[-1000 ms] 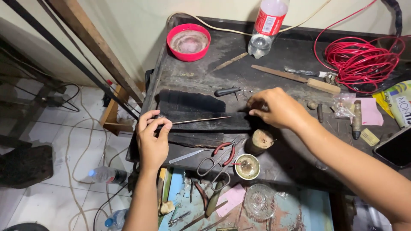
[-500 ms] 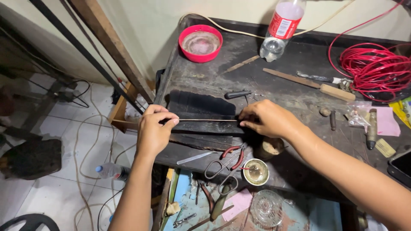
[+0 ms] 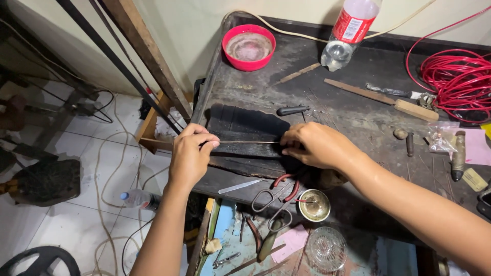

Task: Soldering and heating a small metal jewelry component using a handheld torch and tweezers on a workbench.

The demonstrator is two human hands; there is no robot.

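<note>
- Holding a thin metal rod (image 3: 249, 142) level over a black ridged block (image 3: 245, 128) on the table (image 3: 358, 122), the person grips one end in each hand.
- The left hand (image 3: 190, 156) has its fingers pinched together on the rod's left end, at the block's left edge.
- The right hand (image 3: 312, 145) is closed on the right end, fingers curled over it; the tip itself is hidden under them.
- To do this well, I judge both grips should stay firm and the rod should be kept straight and low over the block, so it neither bows nor slips.
- Pulling evenly from both ends would likely keep it from kinking in the middle.
- A clear plastic bottle (image 3: 348, 33) with a red label band lies tilted at the back of the table, near a red bowl (image 3: 249, 47).
- A coil of red wire (image 3: 455, 82) sits at the back right corner, well apart from the hands.
- A small clear plastic bag (image 3: 441, 140) lies at the right, just beside a pink sheet of paper (image 3: 475, 145).
- A yellow packet corner shows at the right edge; its print is too cut off to tell.
- Another pink slip (image 3: 295, 241) lies on the lower shelf beside a glass dish (image 3: 326, 248).
- Red-handled scissors (image 3: 276, 197) and a small brass cup (image 3: 314, 204) lie just in front of the block.
</note>
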